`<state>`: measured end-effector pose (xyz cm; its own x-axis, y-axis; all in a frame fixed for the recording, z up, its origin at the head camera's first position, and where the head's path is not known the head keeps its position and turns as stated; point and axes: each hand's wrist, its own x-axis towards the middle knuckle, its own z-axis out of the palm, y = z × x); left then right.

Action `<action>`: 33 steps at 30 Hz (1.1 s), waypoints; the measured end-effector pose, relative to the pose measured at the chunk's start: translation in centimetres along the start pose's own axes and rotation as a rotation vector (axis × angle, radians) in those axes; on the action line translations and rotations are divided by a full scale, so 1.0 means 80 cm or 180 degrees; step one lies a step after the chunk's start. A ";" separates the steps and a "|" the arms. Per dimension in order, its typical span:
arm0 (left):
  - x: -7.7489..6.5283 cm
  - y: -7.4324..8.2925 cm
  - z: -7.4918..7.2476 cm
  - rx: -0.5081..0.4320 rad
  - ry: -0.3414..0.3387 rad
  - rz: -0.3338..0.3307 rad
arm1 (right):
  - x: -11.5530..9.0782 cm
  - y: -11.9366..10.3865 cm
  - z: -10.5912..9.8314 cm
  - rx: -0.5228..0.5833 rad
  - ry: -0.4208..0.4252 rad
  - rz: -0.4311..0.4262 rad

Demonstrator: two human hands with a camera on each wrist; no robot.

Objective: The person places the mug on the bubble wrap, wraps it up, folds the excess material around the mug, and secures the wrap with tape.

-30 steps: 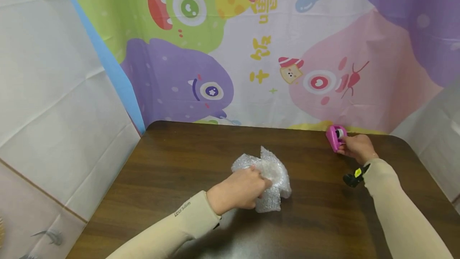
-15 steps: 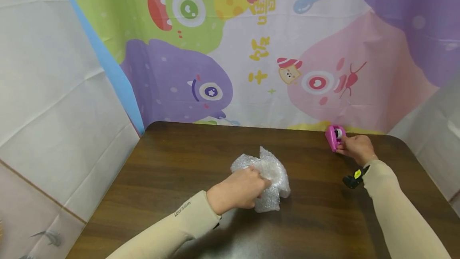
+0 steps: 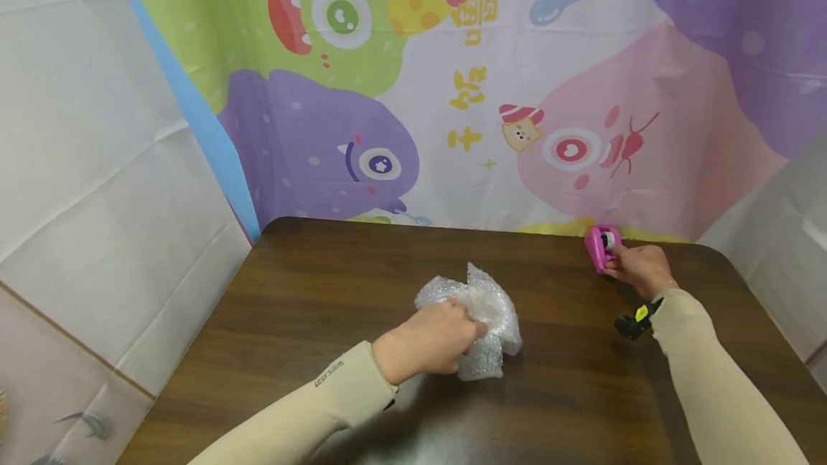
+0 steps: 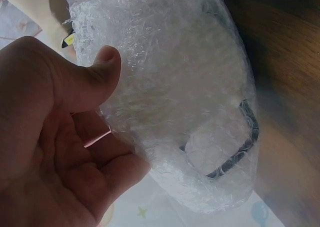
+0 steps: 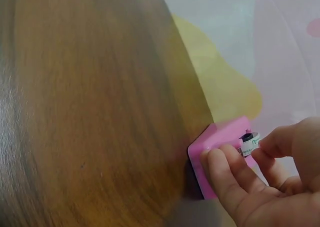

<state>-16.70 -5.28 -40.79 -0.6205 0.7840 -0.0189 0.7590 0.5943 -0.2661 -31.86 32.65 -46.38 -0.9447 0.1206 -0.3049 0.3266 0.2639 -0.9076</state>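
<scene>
Head view: bubble-wrapped bundle (image 3: 500, 313) sits mid-surface (image 3: 323, 271), loose corners splayed; left wrist view shows a dark curved strip (image 4: 245, 149) through the plastic, rest of the contents unreadable; left hand (image 3: 429, 339) holds the wrap, grip closed on it, thumb against the plastic, fingers curled at the edge; well apart, at the surface's far edge to the right, a pink tape dispenser (image 3: 596, 250); right hand (image 3: 645, 269) grips it, fingertips on the body and at the small tape roll (image 5: 249, 144); whether a tape end is pinched, cannot tell; printed cloth (image 3: 452, 185) just behind. Risks, my judgement: wrap may spring loose if the left grip slackens; dispenser may skid or tip under a sideways tug; a short tape end may curl back onto the roll.
</scene>
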 end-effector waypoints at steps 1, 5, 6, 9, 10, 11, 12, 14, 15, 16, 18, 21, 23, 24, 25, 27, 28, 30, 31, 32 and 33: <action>0.000 0.000 0.000 -0.0002 0.0000 -0.0001 | 0.001 0.001 -0.001 -0.0043 -0.0007 -0.0017; 0.001 0.000 0.000 -0.0021 -0.0005 -0.0021 | 0.004 0.002 -0.003 -0.0307 -0.0069 -0.0156; 0.001 0.000 -0.001 -0.0028 -0.0014 -0.0027 | 0.005 0.002 -0.004 -0.0367 -0.0081 -0.0185; 0.002 0.000 -0.001 -0.0052 -0.0049 -0.0038 | 0.005 0.003 -0.005 -0.0466 -0.0093 -0.0216; 0.002 0.001 -0.002 -0.0061 -0.0062 -0.0041 | 0.005 0.004 -0.005 -0.0465 -0.0087 -0.0213; 0.002 0.001 -0.002 -0.0070 -0.0073 -0.0042 | 0.004 0.004 -0.004 -0.0431 -0.0078 -0.0214; 0.002 0.001 -0.002 -0.0069 -0.0082 -0.0038 | 0.004 0.005 -0.004 -0.0375 -0.0064 -0.0217; 0.003 0.001 -0.003 -0.0067 -0.0091 -0.0034 | 0.004 0.007 -0.003 -0.0278 -0.0025 -0.0238; 0.003 0.001 -0.003 -0.0060 -0.0090 -0.0031 | 0.003 0.008 -0.002 -0.0229 -0.0004 -0.0244; 0.003 0.001 -0.003 -0.0056 -0.0088 -0.0029 | 0.002 0.009 -0.001 -0.0170 0.0021 -0.0243; 0.003 0.001 -0.003 -0.0048 -0.0085 -0.0021 | 0.001 0.010 0.001 -0.0066 0.0084 -0.0220; 0.003 0.001 -0.004 -0.0060 -0.0080 -0.0009 | -0.001 0.011 0.002 0.0122 0.0173 -0.0148; 0.003 0.001 -0.004 -0.0061 -0.0073 -0.0003 | -0.002 0.010 0.004 0.0300 0.0224 -0.0089; 0.003 0.000 -0.004 -0.0065 -0.0075 -0.0004 | -0.002 0.010 0.004 0.0405 0.0239 -0.0058; 0.003 0.000 -0.005 -0.0066 -0.0075 -0.0005 | -0.002 0.009 0.005 0.0491 0.0251 -0.0033; 0.003 0.000 -0.005 -0.0069 -0.0066 -0.0009 | -0.002 0.008 0.006 0.0580 0.0279 0.0015; 0.003 0.000 -0.004 -0.0071 -0.0058 -0.0013 | -0.002 0.008 0.007 0.0609 0.0289 0.0039; 0.003 0.000 -0.004 -0.0086 -0.0046 -0.0020 | -0.003 0.008 0.008 0.0616 0.0291 0.0049; 0.003 0.000 -0.004 -0.0092 -0.0039 -0.0020 | -0.004 0.008 0.008 0.0588 0.0290 0.0041; 0.003 0.000 -0.003 -0.0092 -0.0034 -0.0023 | -0.005 0.009 0.008 0.0586 0.0285 0.0037; 0.004 0.000 -0.003 -0.0096 -0.0038 -0.0025 | -0.006 0.010 0.007 0.0595 0.0275 0.0035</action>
<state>-16.81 -4.99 -40.58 -0.6286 0.7772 -0.0285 0.7596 0.6057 -0.2370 -31.19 32.23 -47.14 -0.9325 0.2061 -0.2967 0.3184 0.0808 -0.9445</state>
